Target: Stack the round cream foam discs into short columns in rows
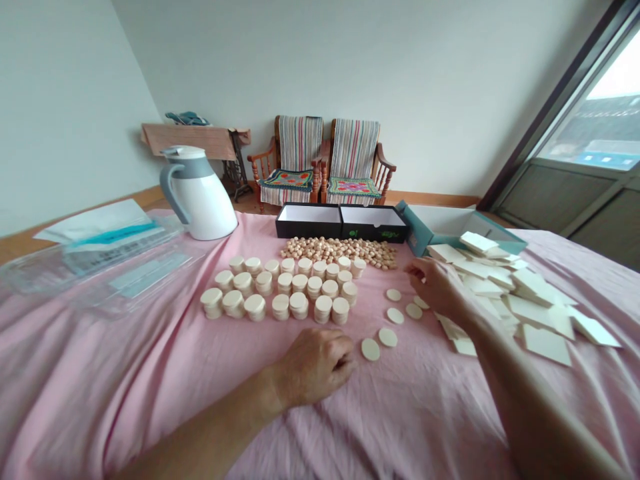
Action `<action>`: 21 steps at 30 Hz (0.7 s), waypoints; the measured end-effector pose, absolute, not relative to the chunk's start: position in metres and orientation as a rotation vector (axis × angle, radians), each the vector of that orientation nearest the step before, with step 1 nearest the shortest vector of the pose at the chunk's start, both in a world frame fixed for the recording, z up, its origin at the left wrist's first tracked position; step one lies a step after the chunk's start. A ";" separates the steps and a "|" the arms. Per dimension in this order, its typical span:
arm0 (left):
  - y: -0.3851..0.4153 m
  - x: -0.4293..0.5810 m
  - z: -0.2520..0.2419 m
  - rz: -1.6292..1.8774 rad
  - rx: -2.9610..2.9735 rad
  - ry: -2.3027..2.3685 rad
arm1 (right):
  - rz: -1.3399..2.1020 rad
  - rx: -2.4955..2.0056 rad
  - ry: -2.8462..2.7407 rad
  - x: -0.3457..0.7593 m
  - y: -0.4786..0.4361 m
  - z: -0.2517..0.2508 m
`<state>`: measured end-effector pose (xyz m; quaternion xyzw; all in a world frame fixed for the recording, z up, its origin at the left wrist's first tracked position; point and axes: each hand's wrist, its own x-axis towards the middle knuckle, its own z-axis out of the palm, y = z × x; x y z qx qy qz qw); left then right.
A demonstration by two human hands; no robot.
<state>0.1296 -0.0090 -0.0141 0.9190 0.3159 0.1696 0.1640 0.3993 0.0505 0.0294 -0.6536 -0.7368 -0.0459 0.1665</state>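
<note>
My left hand (320,365) rests on the pink cloth in front of the stacks of round wooden discs (299,303). Its fingers are curled in, and whatever is inside them is hidden. To its right lie two loose wooden discs (371,349). My right hand (436,285) is at the left edge of a heap of pale square wooden pieces (537,310), over a partly covered disc (420,303). The fingers of that hand are bent together, and I cannot make out anything between them. A few more loose discs (395,315) lie between the hands.
Small wooden beads (340,251) are spread behind the stacks, before two black boxes (310,230). A teal box (425,227) stands behind the heap. At left are a white-grey jug (203,200) and clear plastic packaging (100,260). Two chairs (300,153) stand beyond the table.
</note>
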 end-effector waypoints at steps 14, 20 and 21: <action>-0.010 0.130 -0.012 0.452 2.622 0.951 | -0.492 -1.889 -2.491 0.404 0.030 -0.002; -0.010 0.130 -0.012 0.463 2.621 0.944 | -0.442 -1.920 -2.445 0.404 0.038 0.008; -0.010 0.130 -0.012 0.458 2.625 0.949 | -0.421 -1.922 -2.402 0.403 0.040 0.011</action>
